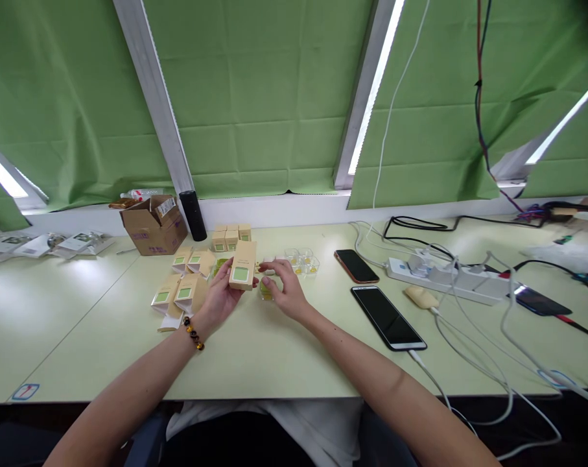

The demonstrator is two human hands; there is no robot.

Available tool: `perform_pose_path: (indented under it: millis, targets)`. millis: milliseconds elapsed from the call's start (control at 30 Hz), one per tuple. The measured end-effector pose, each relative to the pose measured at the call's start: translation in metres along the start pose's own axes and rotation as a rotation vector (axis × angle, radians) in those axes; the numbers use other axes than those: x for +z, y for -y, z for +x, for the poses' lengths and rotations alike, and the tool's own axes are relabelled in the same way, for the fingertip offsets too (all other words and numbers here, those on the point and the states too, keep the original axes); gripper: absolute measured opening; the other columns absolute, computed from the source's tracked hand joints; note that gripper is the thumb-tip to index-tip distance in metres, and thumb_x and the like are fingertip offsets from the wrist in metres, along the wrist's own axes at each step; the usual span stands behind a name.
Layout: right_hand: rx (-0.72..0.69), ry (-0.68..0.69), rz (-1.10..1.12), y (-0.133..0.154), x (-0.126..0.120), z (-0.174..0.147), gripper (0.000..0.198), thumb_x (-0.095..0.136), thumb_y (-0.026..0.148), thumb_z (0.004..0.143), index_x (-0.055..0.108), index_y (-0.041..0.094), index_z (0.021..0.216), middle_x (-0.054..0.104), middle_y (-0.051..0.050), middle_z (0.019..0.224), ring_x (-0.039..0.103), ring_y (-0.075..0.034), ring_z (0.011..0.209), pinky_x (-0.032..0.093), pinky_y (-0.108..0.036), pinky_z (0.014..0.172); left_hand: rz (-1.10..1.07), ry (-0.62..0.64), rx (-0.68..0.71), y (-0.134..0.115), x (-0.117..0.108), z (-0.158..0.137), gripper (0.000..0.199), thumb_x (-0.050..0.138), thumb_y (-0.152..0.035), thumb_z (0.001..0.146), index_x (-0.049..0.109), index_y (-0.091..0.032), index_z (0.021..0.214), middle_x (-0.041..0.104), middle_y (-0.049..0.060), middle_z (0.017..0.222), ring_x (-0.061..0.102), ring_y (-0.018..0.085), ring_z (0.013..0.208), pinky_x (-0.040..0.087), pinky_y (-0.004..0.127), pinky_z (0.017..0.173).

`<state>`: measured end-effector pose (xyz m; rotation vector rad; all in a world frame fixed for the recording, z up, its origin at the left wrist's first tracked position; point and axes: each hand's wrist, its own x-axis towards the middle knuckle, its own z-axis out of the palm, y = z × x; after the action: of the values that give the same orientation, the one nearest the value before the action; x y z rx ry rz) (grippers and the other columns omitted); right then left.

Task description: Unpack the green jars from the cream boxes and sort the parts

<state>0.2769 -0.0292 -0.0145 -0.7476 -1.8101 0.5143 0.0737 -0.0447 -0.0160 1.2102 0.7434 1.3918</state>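
My left hand (220, 298), wearing a beaded bracelet, is wrapped round a small kraft cardboard box (244, 263) with a green panel on its front. The box is tilted up off the table. Just right of it is my right hand (288, 288), its thumb and forefinger apart and their tips close to the box's right edge. Below that thumb sits a small clear container with yellow-green contents (266, 292). Several clear containers with yellow bits (302, 261) stand behind my right hand. A green item (218, 266) is partly hidden behind my left hand.
Left of my hands lie several opened kraft boxes (190, 293); closed ones (232, 237) stand behind. Further back are a brown carton (155, 226) and a black cylinder (192, 215). Phones (389, 318) (356, 266), a power strip (444, 280) and cables occupy the right side.
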Motion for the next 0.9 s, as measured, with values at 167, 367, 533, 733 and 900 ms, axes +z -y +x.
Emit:
perform_pose_path:
  millis: [167,367,533,733,900]
  targets:
    - [0.157,0.079,0.083,0.005,0.000,0.003,0.038,0.057,0.058,0.099,0.073,0.028,0.117,0.072,-0.008,0.126,0.053,-0.030,0.129,0.043,-0.049,0.113,0.134,0.026,0.078,0.009,-0.003,0.001,0.044,0.041,-0.042,0.108,0.044,-0.025,0.149,0.073,0.012,0.128,0.074,0.029,0.099,0.061,0.053,0.093]
    - [0.275,0.127,0.294,0.010,-0.002,0.006,0.048,0.063,0.070,0.090,0.076,0.025,0.103,0.075,-0.008,0.113,0.063,-0.028,0.110,0.052,-0.042,0.094,0.151,0.051,0.039,0.009,0.000,-0.004,0.048,0.049,-0.052,0.106,0.047,-0.029,0.147,0.073,0.010,0.126,0.074,0.026,0.106,0.062,0.049,0.092]
    - [0.378,0.107,0.546,0.008,-0.003,0.008,0.041,0.077,0.062,0.080,0.075,0.023,0.096,0.075,-0.006,0.102,0.068,-0.023,0.091,0.054,-0.037,0.084,0.077,0.017,-0.004,0.007,0.005,-0.007,0.053,0.060,-0.053,0.101,0.049,-0.027,0.145,0.070,0.011,0.130,0.071,0.026,0.116,0.060,0.046,0.098]
    - [0.427,-0.016,0.656,0.003,-0.004,0.011,0.041,0.082,0.059,0.075,0.075,0.024,0.095,0.077,-0.006,0.100,0.071,-0.026,0.100,0.055,-0.041,0.096,0.081,0.125,0.117,0.006,0.008,-0.010,0.063,0.067,-0.044,0.098,0.045,-0.023,0.152,0.060,0.016,0.148,0.064,0.028,0.129,0.049,0.048,0.114]
    - [0.417,-0.027,0.626,0.005,-0.004,0.012,0.046,0.079,0.063,0.078,0.076,0.024,0.101,0.078,-0.007,0.105,0.071,-0.028,0.106,0.056,-0.042,0.099,0.193,0.152,0.182,0.006,0.012,-0.013,0.067,0.069,-0.041,0.097,0.039,-0.027,0.155,0.055,0.015,0.153,0.061,0.027,0.132,0.048,0.047,0.114]
